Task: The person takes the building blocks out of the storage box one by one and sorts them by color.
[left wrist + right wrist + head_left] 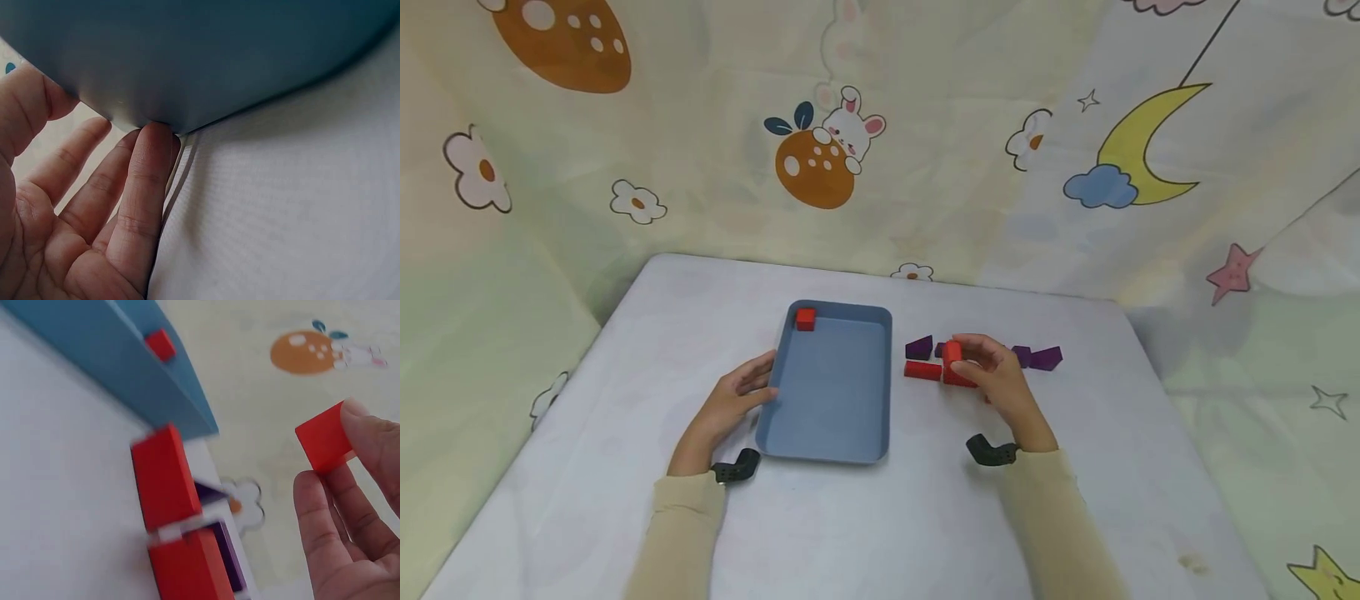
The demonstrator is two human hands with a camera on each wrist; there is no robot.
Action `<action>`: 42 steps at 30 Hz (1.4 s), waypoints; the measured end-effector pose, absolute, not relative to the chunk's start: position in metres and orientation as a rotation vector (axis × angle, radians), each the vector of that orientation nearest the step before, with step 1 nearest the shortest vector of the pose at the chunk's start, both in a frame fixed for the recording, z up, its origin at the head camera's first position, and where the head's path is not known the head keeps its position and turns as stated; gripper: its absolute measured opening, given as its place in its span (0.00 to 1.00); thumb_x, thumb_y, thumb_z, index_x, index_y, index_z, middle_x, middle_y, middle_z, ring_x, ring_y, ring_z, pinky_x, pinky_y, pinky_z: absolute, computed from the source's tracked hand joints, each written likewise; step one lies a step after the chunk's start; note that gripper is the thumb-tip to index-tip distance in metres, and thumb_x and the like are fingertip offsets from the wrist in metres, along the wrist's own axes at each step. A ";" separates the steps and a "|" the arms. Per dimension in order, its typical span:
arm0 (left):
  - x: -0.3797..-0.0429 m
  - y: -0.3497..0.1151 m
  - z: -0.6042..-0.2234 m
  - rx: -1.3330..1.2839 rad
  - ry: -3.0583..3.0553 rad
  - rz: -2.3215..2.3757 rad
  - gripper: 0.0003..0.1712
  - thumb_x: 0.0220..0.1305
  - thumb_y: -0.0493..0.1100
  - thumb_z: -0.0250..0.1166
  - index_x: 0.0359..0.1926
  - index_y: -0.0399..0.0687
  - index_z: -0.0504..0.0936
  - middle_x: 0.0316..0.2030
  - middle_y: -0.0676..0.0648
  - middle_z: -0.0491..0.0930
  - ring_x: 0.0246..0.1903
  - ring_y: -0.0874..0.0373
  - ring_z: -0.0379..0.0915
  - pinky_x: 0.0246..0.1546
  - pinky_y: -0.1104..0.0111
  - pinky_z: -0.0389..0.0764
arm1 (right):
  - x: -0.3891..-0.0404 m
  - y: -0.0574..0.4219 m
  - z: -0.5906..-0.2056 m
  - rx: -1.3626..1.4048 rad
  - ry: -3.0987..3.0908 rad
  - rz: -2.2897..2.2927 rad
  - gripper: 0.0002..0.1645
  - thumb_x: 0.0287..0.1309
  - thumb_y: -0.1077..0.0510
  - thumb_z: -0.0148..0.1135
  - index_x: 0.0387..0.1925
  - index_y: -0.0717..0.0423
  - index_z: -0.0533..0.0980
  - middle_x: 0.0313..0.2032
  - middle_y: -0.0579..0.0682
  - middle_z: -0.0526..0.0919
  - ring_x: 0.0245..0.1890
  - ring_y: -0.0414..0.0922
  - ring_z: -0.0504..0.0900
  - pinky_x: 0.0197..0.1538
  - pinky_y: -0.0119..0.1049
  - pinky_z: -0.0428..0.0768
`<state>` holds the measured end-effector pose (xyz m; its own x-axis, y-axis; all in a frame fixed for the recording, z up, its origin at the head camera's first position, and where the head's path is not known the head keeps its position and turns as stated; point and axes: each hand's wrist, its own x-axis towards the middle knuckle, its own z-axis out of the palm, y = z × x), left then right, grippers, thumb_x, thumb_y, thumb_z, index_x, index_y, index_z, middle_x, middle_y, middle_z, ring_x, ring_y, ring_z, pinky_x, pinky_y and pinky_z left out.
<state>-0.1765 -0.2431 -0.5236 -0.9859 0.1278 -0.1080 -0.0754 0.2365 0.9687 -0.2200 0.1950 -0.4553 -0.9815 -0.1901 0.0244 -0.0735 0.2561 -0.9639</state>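
A shallow blue-grey tray [831, 392] lies on the table with one red block [806, 319] in its far left corner. My left hand [741, 396] touches the tray's left side; in the left wrist view its fairly straight fingers [134, 194] meet the outer wall. Between thumb and fingertips, my right hand [1000, 379] pinches another red block [326, 439], raised above the group right of the tray. Below it lie a long red block [922, 370] and a second red block [190, 565], partly hidden by the hand in the head view.
Purple angular blocks lie behind the red ones, one [919, 347] near the tray and another [1047, 358] farther right. A white-covered table [850, 533] carries everything. Behind it hangs a patterned cloth [940, 183]. Dark wrist mounts [992, 451] sit on both wrists.
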 end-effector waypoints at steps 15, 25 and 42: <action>-0.175 -0.249 -0.524 0.041 2.346 1.849 0.43 0.73 0.37 0.70 0.84 0.40 0.62 0.78 0.32 0.67 0.74 0.34 0.68 0.70 0.56 0.71 | -0.219 0.275 -0.476 -0.169 2.755 -1.542 0.28 0.74 0.67 0.66 0.70 0.71 0.74 0.67 0.71 0.79 0.65 0.54 0.80 0.61 0.20 0.74; -0.175 -0.247 -0.527 0.029 2.330 1.862 0.43 0.74 0.37 0.69 0.84 0.40 0.62 0.78 0.33 0.66 0.74 0.34 0.67 0.73 0.46 0.67 | -0.223 0.288 -0.497 -0.004 2.736 -1.393 0.29 0.75 0.69 0.63 0.74 0.70 0.70 0.71 0.72 0.74 0.71 0.67 0.75 0.73 0.54 0.71; -0.178 -0.244 -0.525 0.045 2.347 1.835 0.43 0.74 0.37 0.69 0.84 0.39 0.62 0.79 0.33 0.66 0.74 0.35 0.68 0.69 0.58 0.71 | -0.205 0.283 -0.468 0.019 2.879 -1.463 0.22 0.74 0.69 0.65 0.65 0.72 0.77 0.62 0.70 0.82 0.56 0.41 0.83 0.53 0.13 0.72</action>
<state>-0.1783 -0.2440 -0.5246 -0.9864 0.1232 -0.1084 -0.0755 0.2461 0.9663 -0.2050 0.2831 -0.4684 -0.9960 0.0507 0.0732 -0.0292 0.5901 -0.8068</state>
